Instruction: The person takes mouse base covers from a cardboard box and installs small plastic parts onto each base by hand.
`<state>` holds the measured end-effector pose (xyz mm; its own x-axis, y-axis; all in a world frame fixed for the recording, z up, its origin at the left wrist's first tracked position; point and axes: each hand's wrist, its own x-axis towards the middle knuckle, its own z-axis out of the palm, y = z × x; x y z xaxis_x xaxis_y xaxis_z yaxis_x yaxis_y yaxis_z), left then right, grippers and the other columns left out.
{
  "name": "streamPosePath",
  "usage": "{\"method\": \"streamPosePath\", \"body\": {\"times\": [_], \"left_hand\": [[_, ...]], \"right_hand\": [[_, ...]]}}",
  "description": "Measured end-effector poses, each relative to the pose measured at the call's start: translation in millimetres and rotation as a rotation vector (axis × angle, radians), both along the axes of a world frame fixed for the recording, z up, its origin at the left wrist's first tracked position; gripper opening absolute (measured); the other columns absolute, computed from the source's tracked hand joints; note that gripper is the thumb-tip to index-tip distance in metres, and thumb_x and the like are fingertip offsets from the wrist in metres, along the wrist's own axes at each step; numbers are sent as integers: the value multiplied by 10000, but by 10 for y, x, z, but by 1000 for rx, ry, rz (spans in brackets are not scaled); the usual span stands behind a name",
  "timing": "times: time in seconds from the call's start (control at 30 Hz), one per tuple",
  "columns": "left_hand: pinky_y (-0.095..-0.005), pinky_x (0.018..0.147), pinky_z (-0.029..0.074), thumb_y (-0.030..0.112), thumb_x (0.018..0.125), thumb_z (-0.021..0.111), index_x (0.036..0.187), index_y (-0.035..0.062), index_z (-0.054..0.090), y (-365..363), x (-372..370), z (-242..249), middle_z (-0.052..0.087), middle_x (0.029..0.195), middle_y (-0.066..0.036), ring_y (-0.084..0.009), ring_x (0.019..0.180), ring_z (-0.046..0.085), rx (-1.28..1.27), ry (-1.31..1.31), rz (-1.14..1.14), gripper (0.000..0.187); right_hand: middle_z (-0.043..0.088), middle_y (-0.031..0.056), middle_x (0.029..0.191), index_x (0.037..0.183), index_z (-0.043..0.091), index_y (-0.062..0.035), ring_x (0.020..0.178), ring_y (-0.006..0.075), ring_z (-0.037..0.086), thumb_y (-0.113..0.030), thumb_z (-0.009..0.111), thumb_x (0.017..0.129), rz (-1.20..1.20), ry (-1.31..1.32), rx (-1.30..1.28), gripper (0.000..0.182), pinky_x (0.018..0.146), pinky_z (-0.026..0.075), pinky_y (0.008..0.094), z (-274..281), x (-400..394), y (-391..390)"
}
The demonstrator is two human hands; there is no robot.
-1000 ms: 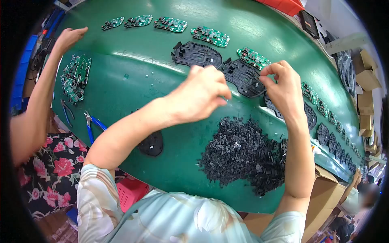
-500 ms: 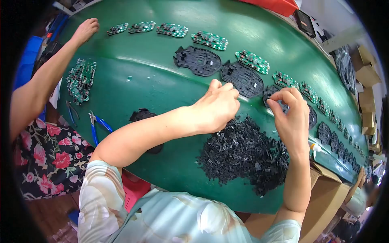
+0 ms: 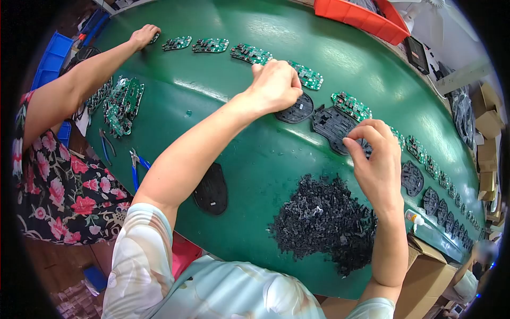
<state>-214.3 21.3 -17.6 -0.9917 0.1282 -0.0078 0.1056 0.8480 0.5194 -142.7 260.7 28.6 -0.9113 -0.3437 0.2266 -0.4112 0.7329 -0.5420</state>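
My left hand [image 3: 275, 87] is closed, fingertips down over a black plastic shell [image 3: 297, 111], and covers part of it. Whatever its fingers hold is hidden. Just beyond that shell lies a green circuit board [image 3: 308, 77]. My right hand [image 3: 378, 159] makes a pinch, thumb against forefinger, above the right side of another black shell [image 3: 330, 126]; anything in the pinch is too small to make out. A heap of small black plastic parts [image 3: 319, 212] lies on the green table between my forearms. Left of it is one more black shell [image 3: 212, 191].
Circuit boards [image 3: 211, 45] and black shells [image 3: 412, 178] run in curved rows along the table. At the left, a co-worker's hand [image 3: 144, 36] touches a board near a board stack [image 3: 122, 109]. Blue-handled pliers [image 3: 135, 166] lie nearby. A red bin [image 3: 361, 20] stands at the back.
My left hand has moved from beside the heap up and left onto a shell. My right hand stays pinched over the shells. The co-worker's hand now touches a board. The view has shifted.
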Motion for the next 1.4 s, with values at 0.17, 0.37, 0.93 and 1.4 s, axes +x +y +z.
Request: {"method": "streamPosePath", "body": {"times": [0.17,0.37,0.93,1.4], "left_hand": [[-484,916,385,205,741,763,785,91,764,75,-61,-96,677,892,-104,-290,1021,613,-74,-30,34,122],[-480,912,385,206,729,772,760,101,765,70,-104,-80,673,913,-105,-285,1032,607,-63,-103,34,109],[-500,923,395,195,660,751,712,149,746,262,-49,-219,637,1037,-114,-335,1119,538,-27,-16,202,70],[-436,966,376,171,720,687,864,204,788,411,-146,-144,717,1047,-57,-295,1166,543,-145,-155,339,179]], "right_hand": [[634,101,980,860,660,-28,994,303,585,-65,728,796,26,11,27,100,862,407,417,-2,-83,-86],[635,110,985,862,663,-18,995,310,582,-64,720,798,40,-7,23,98,869,414,417,-34,-164,-124],[693,261,878,867,719,23,872,423,681,-75,717,756,7,-234,-16,148,823,528,458,-254,-722,-589],[708,124,700,816,709,-1,585,191,699,-34,723,729,-71,-580,107,94,542,567,322,-363,-1106,-753]]}}
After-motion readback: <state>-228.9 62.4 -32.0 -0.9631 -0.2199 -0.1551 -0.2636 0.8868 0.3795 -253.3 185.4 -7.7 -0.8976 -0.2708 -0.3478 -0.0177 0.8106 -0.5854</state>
